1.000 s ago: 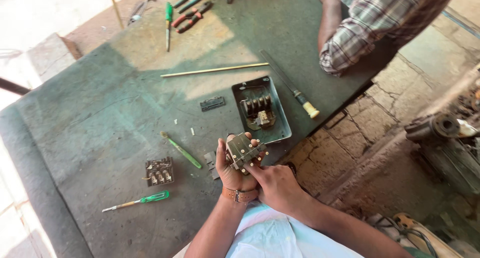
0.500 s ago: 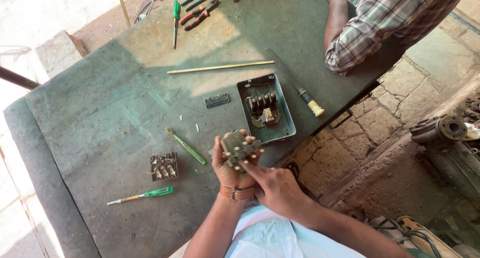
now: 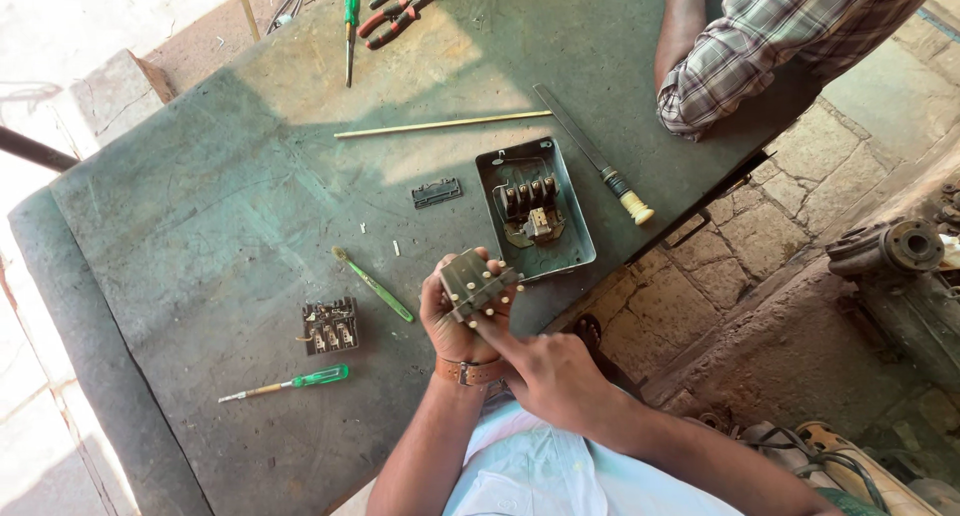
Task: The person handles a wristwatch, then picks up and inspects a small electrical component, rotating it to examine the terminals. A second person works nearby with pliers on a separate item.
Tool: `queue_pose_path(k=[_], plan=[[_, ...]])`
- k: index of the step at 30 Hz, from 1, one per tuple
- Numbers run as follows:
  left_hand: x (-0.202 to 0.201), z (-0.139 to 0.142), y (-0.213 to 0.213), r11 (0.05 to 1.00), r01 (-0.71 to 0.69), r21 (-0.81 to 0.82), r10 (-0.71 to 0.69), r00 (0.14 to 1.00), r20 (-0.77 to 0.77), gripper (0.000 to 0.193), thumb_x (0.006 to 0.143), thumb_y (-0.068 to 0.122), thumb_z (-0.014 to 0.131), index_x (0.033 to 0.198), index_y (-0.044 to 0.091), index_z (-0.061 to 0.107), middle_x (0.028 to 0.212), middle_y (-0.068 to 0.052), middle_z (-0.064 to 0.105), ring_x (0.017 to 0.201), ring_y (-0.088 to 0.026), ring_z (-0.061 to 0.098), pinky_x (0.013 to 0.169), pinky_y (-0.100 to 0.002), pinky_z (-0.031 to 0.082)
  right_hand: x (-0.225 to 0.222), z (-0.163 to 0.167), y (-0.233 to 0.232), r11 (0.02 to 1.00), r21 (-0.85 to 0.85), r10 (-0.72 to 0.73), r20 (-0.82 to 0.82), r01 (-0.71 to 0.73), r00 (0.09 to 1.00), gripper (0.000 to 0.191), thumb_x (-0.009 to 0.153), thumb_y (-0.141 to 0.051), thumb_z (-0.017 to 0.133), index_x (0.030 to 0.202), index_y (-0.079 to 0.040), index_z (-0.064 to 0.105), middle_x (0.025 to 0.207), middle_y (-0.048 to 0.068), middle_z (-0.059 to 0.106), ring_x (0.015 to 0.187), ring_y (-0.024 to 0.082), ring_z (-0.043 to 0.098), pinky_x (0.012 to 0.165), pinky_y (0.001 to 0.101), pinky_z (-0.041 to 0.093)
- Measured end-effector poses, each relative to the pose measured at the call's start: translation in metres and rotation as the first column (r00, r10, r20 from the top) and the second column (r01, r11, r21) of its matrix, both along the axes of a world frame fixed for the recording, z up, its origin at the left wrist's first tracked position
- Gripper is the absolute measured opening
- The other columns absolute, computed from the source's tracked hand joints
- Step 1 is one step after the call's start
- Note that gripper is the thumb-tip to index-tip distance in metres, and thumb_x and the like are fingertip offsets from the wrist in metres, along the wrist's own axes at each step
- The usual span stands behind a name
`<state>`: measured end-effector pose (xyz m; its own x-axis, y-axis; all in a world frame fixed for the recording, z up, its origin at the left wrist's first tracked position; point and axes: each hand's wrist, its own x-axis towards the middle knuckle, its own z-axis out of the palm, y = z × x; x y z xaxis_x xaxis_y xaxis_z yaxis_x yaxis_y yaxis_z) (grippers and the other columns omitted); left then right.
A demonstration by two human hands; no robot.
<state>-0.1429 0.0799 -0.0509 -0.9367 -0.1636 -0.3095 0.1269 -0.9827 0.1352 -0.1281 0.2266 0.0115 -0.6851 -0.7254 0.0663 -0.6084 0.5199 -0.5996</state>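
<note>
Green metal-topped surface carried everything; it looked worn and dusty. Across it a second person's arm in a plaid sleeve rested on the far edge, not touching any parts. Largest loose item was the open switch box, a shallow grey metal tray with contacts still mounted inside, lying flat just beyond the hands. A long thin rod lay above it, and a file with a pale handle ran along its right side. Pliers with red grips and a green screwdriver sat at the far edge, well apart. Nearer, a second green screwdriver, a dark terminal block and a green-handled tester lay left of the hands; a small black cover piece sat beside the box. The held part was a contact block, raised off the surface just in front of the box. Left hand was clamped around it from below, fingers wrapped on its sides. Right hand had fingers drawn together, tips pressed on the block's lower edge. Judgement: block looked like rigid moulded plastic with small metal terminals, light, stiff, probably brittle at corners, terminals bendable. Best grip on the plain side walls, as the left hand had it, off the terminals.
</note>
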Motion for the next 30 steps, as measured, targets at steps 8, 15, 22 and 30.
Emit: queue_pose_path(k=[8,15,22,30], plan=[[-0.005,0.011,0.0,1.0,0.026,-0.004,-0.026,0.999,-0.027,0.026,0.101,0.039,0.058,0.112,0.015,0.063,0.118,-0.016,0.069,0.102,-0.03,0.072,0.085,-0.051,0.063,-0.008,0.015,0.004,0.987,-0.159,-0.007,-0.032,0.002,0.999,0.081,0.082,-0.004,0.065,0.158,-0.014,0.04,0.096,0.017,0.075,0.068,0.029,0.075,0.064,0.0417,0.062],[-0.008,0.024,0.001,0.981,0.135,0.137,-0.121,0.987,-0.109,0.034,0.108,0.045,0.054,0.116,0.013,0.062,0.124,-0.018,0.067,0.108,-0.033,0.067,0.085,-0.05,0.063,-0.01,0.016,0.017,0.989,-0.138,-0.044,-0.003,0.043,0.999,0.072,0.086,-0.01,0.069,0.154,-0.014,0.046,0.095,0.015,0.074,0.073,0.029,0.074,0.066,0.0413,0.06],[-0.014,0.02,0.012,0.984,0.143,0.108,-0.113,0.963,-0.245,0.029,0.114,0.04,0.054,0.106,0.012,0.055,0.127,-0.022,0.065,0.113,-0.036,0.068,0.093,-0.052,0.061,-0.024,0.019,0.006,0.999,-0.049,-0.01,-0.113,0.005,0.994,0.062,0.082,-0.011,0.069,0.141,-0.015,0.05,0.094,0.012,0.072,0.076,0.032,0.072,0.065,0.0451,0.056],[-0.021,0.02,-0.005,0.991,0.077,0.106,-0.043,0.957,-0.287,0.023,0.112,0.037,0.055,0.106,0.014,0.053,0.128,-0.021,0.065,0.114,-0.037,0.068,0.085,-0.05,0.061,-0.023,0.009,-0.004,0.991,0.129,-0.028,-0.116,0.044,0.993,0.065,0.083,-0.013,0.069,0.147,-0.015,0.052,0.08,0.011,0.07,0.066,0.033,0.071,0.06,0.0493,0.056]])
